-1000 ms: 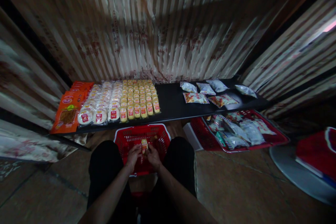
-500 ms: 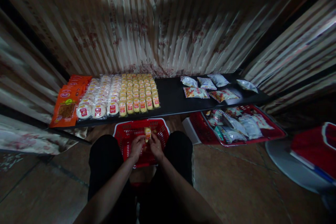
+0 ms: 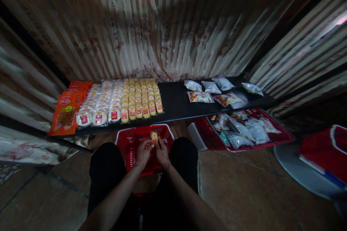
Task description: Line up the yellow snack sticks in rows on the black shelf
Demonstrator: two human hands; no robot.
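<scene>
Between my two hands is a small wrapped yellow cake [image 3: 154, 138] with a red label, held above a red plastic basket [image 3: 123, 140] between my knees. My left hand [image 3: 142, 153] pinches the cake's left side. The fingers of my right hand [image 3: 162, 152] are closed on its lower right. Rows of the same yellow cakes [image 3: 142, 97] stand on the black shelf [image 3: 173, 101] in front of me. Left of them are rows of round white wrapped cakes [image 3: 100, 115], then orange snack packets [image 3: 65, 115] at the shelf's left end.
Several puffed snack bags [image 3: 200, 96] lie on the shelf's right part. Under that part, a second red basket [image 3: 282, 139] holds more bags, beside a white box [image 3: 197, 136]. A red container [image 3: 322, 153] stands at far right. A striped curtain [image 3: 162, 25] hangs behind.
My view has shifted slightly. Both hands still hold the yellow cake over the basket; it now sits more upright, its label facing me.
</scene>
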